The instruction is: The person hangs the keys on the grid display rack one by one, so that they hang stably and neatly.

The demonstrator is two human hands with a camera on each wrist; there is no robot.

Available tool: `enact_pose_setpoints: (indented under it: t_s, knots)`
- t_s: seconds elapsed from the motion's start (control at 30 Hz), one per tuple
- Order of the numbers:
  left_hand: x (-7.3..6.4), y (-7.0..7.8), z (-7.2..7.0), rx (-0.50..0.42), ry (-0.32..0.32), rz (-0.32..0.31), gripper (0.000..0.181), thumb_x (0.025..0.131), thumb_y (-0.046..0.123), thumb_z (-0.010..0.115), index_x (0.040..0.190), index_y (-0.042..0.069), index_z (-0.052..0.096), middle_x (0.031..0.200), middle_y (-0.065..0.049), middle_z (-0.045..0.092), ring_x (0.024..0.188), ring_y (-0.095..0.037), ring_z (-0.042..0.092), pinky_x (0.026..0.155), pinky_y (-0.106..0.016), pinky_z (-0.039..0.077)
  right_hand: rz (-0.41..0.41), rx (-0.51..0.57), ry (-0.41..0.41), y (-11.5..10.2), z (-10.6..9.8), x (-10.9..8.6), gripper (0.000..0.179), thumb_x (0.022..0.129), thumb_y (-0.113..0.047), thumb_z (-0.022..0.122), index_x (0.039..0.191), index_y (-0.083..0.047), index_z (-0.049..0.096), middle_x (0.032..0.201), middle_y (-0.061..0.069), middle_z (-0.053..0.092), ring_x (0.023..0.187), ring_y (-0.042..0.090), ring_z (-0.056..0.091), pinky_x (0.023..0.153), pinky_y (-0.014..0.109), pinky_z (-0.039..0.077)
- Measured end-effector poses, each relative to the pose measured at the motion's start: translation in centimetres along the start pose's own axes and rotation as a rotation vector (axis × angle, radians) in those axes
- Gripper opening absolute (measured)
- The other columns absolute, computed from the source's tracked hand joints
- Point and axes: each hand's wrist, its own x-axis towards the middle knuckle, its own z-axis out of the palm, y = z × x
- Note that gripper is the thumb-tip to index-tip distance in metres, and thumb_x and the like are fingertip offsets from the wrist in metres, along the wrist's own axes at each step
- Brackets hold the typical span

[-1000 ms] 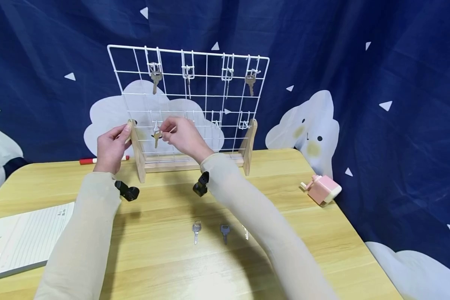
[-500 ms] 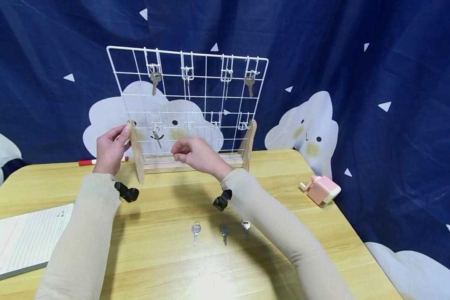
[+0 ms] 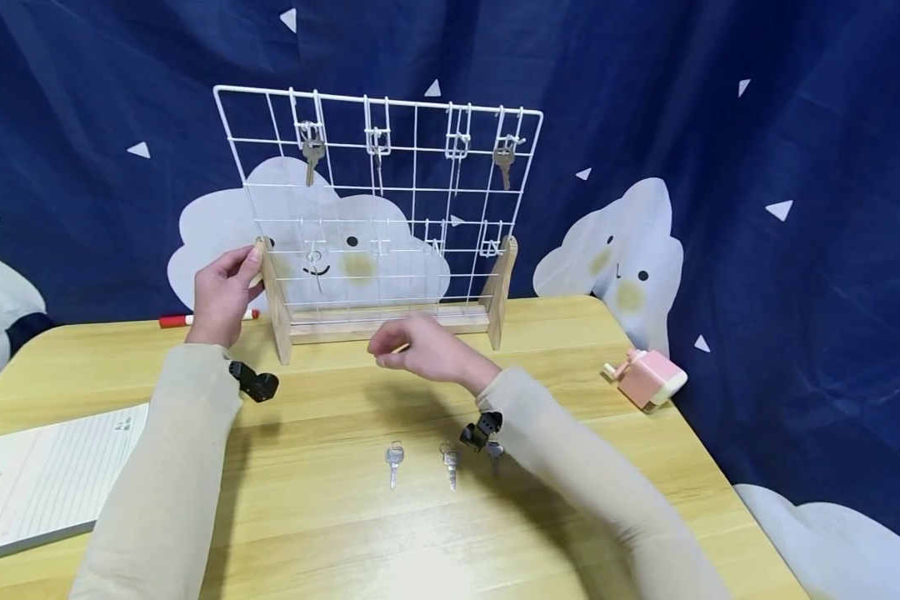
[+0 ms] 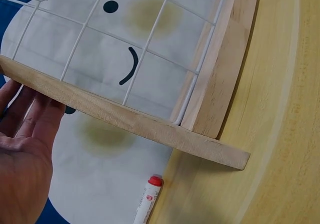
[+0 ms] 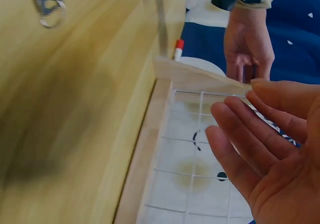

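A white wire grid rack with a wooden base stands at the back of the table. My left hand grips its left wooden upright, thumb on the near side. My right hand hovers in front of the base; in the right wrist view its fingers are loosely bent, with nothing between them. One key hangs from the lower left hook. Along the top row hang several more, among them a left key and a right key. Three keys lie on the table: left, middle, right.
Bare hooks, such as the lower right hook, hang on the grid. A red-capped marker lies behind my left hand. At the left is a notebook; a pink pencil sharpener stands near the table's right edge.
My right hand has let go of the lower left key, leaving it hanging, and has moved right and toward me. The left hand stays on the upright.
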Motion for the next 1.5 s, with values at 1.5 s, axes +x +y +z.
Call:
enact_pose_setpoints:
  t_s: [1.5]
  knots:
    - [0.3, -0.3, 0.0, -0.055, -0.003, 0.021, 0.053, 0.094, 0.04, 0.059, 0.14, 0.012, 0.056, 0.132, -0.006, 0.051, 0.126, -0.021, 0.045, 0.108, -0.044, 0.035, -0.077, -0.269, -0.287, 4.2, 6.4, -4.0, 0.013, 0.085, -0.005, 0.077, 0.085, -0.015, 0.069, 0.086, -0.01, 0.055, 0.08, 0.002, 0.053, 0.074, 0.011, 0.046]
